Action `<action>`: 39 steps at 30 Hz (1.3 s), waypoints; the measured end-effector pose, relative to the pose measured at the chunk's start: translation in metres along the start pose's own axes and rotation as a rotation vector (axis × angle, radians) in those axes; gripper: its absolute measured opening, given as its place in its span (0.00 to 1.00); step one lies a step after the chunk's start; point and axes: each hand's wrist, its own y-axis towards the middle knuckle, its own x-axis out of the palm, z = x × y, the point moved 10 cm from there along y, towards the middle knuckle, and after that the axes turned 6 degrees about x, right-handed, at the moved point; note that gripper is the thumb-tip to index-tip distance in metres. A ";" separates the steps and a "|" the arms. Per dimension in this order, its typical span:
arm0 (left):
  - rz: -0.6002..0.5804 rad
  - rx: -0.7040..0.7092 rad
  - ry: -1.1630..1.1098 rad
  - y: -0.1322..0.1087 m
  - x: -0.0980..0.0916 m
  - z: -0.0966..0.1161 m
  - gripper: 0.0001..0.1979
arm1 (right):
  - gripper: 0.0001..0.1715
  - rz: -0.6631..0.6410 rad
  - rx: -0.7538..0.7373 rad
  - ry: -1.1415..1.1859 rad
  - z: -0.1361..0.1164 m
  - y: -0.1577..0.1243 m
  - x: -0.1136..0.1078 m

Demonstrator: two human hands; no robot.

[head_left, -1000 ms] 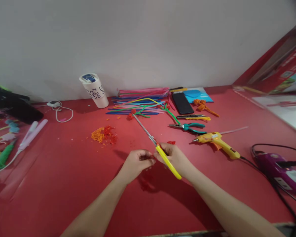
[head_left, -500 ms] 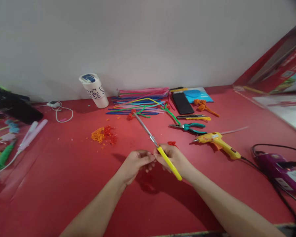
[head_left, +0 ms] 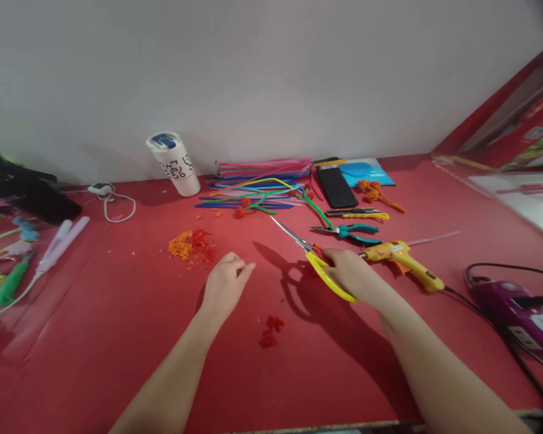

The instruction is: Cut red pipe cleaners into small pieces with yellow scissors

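Yellow-handled scissors (head_left: 328,278) are in my right hand (head_left: 350,271), held above the table with the blades pointing up and left. Red strands show at my fingers beside the scissors' pivot. My left hand (head_left: 226,283) is over the table with its fingers curled and the thumb pointing right; whether anything is inside is hidden. Several short red pieces (head_left: 271,331) lie on the table between my forearms. A pile of orange and red bits (head_left: 181,245) lies just beyond my left hand.
Pipe cleaners (head_left: 262,172), a phone (head_left: 337,187) and a white tumbler (head_left: 176,166) stand or lie near the wall. Pliers (head_left: 357,232), a yellow glue gun (head_left: 405,260) and a purple power strip (head_left: 516,313) are on the right. A pink styling iron (head_left: 57,250) lies left.
My hands have separated: the left moved left and away from me, the right moved right with the scissors. Red pieces on the table between my forearms now show clearly.
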 end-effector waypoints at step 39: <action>-0.331 -0.080 -0.604 -0.019 0.048 0.034 0.04 | 0.05 0.021 -0.114 0.362 -0.033 -0.021 -0.002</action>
